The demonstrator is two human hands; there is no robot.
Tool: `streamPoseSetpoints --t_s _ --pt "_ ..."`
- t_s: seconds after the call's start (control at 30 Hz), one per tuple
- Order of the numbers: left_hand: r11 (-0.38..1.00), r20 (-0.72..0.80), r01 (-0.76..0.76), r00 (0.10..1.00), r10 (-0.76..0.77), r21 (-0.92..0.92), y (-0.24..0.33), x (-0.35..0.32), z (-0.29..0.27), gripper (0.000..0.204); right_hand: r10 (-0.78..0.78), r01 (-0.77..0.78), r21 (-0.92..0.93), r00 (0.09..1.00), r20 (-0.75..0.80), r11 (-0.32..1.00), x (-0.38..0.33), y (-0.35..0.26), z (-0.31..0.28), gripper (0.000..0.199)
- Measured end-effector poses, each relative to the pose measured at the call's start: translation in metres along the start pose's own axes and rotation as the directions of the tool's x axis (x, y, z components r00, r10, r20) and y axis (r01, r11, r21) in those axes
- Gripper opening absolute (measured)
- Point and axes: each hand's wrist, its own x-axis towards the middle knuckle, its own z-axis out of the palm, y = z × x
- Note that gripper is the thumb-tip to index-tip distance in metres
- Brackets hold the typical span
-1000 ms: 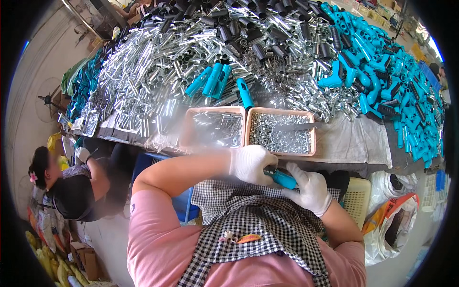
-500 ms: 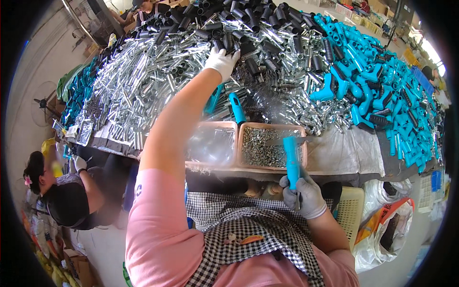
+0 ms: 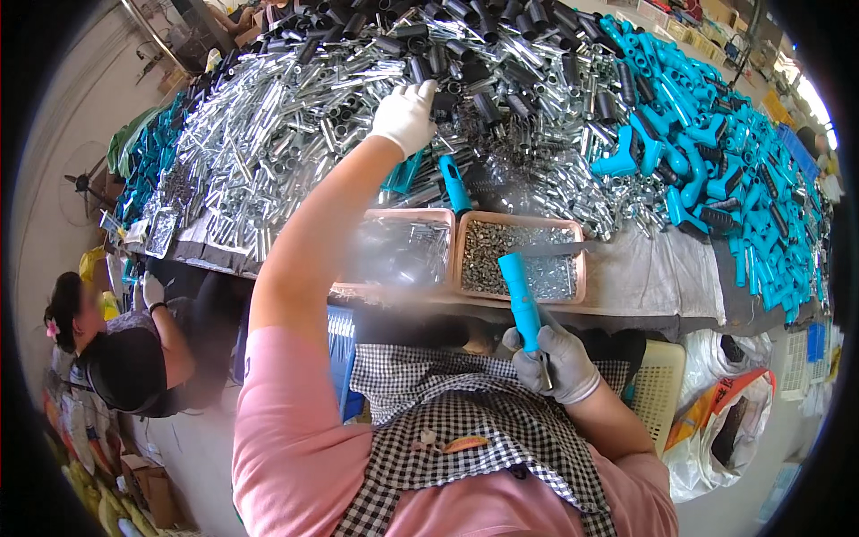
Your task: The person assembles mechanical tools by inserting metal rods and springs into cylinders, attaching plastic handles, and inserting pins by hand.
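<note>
My left hand [image 3: 404,118], in a white glove, is stretched out over the big pile of shiny metal tubes [image 3: 295,134]. Its fingers are curled beside dark pieces, and what they hold, if anything, is hidden. Lower down, my right hand [image 3: 565,365], in a grey-palmed glove, is closed round a turquoise tubular handle [image 3: 519,300]. The handle points up and leans left, and a narrow metal piece [image 3: 545,371] shows at its lower end. Another turquoise handle [image 3: 455,183] lies behind the trays, near my left forearm.
A tray of small metal parts [image 3: 580,268] and a tray with clear plastic [image 3: 403,215] stand at the table's front edge. Black sleeves [image 3: 537,16] lie at the back, turquoise handles [image 3: 707,179] on the right. A co-worker [image 3: 116,358] sits at left; a cream crate [image 3: 660,380] stands right.
My left hand has drawn back slightly from the black sleeves. My right hand has shifted left, and the turquoise handle now tilts left. The view has moved slightly.
</note>
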Motion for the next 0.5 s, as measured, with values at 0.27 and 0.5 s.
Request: streamPoseSetpoints --t_s 0.27,0.5 --pt "0.966 0.162 -0.088 0.986 0.049 0.242 0.012 0.031 0.018 0.058 -0.084 0.062 -0.180 0.990 -0.114 0.982 -0.005 0.007 0.023 0.080" --pt "0.931 -0.151 0.175 0.980 -0.132 0.320 0.007 0.029 0.013 0.026 -0.061 0.045 -0.204 0.995 -0.075 0.978 0.000 0.011 0.026 0.079"
